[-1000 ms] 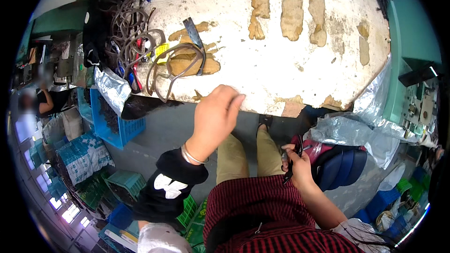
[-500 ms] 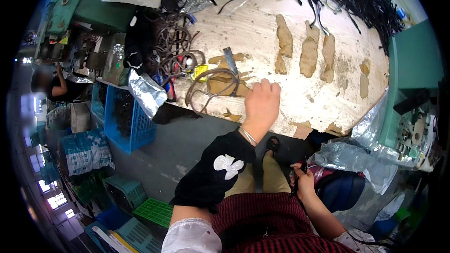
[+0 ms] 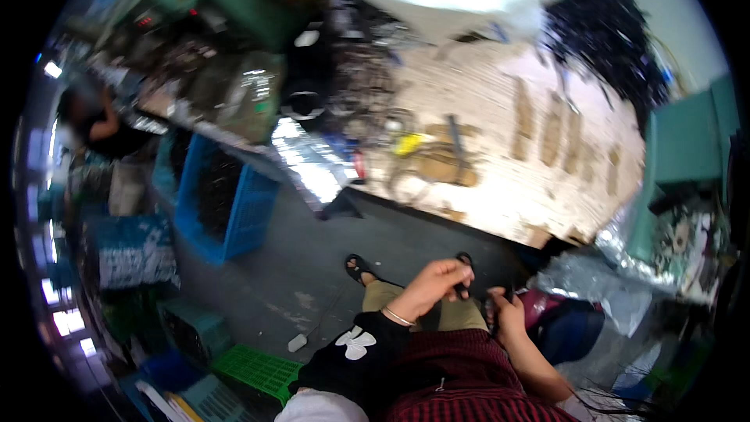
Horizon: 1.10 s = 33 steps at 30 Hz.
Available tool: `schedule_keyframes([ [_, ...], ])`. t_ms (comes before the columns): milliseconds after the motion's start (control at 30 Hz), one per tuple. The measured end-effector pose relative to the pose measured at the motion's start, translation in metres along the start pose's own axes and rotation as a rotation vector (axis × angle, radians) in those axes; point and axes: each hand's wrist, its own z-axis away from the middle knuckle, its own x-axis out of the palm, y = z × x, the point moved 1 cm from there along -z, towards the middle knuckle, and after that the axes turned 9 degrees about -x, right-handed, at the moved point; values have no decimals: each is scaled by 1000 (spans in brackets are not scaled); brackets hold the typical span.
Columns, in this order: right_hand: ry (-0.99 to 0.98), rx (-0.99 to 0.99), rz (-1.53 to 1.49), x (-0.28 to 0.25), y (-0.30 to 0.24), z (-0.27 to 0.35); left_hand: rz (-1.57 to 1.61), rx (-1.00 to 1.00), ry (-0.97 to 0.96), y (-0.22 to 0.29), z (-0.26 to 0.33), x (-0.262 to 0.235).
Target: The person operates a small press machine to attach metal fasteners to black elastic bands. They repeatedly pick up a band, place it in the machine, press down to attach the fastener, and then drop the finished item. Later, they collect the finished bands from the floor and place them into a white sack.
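My left hand (image 3: pixel 432 287) is above my lap, thumb and fingers pinched together. A small dark piece (image 3: pixel 461 291) shows at its fingertips, too blurred to name. My right hand (image 3: pixel 509 316) sits just to the right, beside my thigh, its fingers closed round a slim black thing (image 3: pixel 492 311) that I cannot make out. The two hands are apart. Beyond them stands the worktable (image 3: pixel 500 195), where a dark flat strip (image 3: pixel 455 143) lies across a brown patch (image 3: pixel 441 168). A loop of brown cord (image 3: pixel 402 187) lies near the table edge.
A tangle of cords (image 3: pixel 363 90) and silver foil (image 3: pixel 312 160) lie at the table's left. Black strips (image 3: pixel 609 39) are heaped at the far right. On the floor stand a blue crate (image 3: pixel 242 211) and a green crate (image 3: pixel 254 371). A person (image 3: pixel 109 125) sits far left.
My left hand has drawn back from the tabletop to above my lap, beside the right hand, with a dark piece at its fingertips. The whole view has shifted and blurred.
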Motion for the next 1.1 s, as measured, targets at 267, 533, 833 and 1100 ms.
schedule_keyframes([
  [267, -87, -116, 85, 151, 23, 51, 553, -177, 42, -57, 150, -189],
  [533, -462, -70, 355, 407, 47, 147, 795, 345, 235, -33, 375, -311],
  [833, -688, -178, 583, 596, 44, 177, 1377, 766, 382, -69, 496, -400],
  [1100, -818, -468, 617, 840, 46, 132, 1542, 719, 528, -26, 556, -525],
])
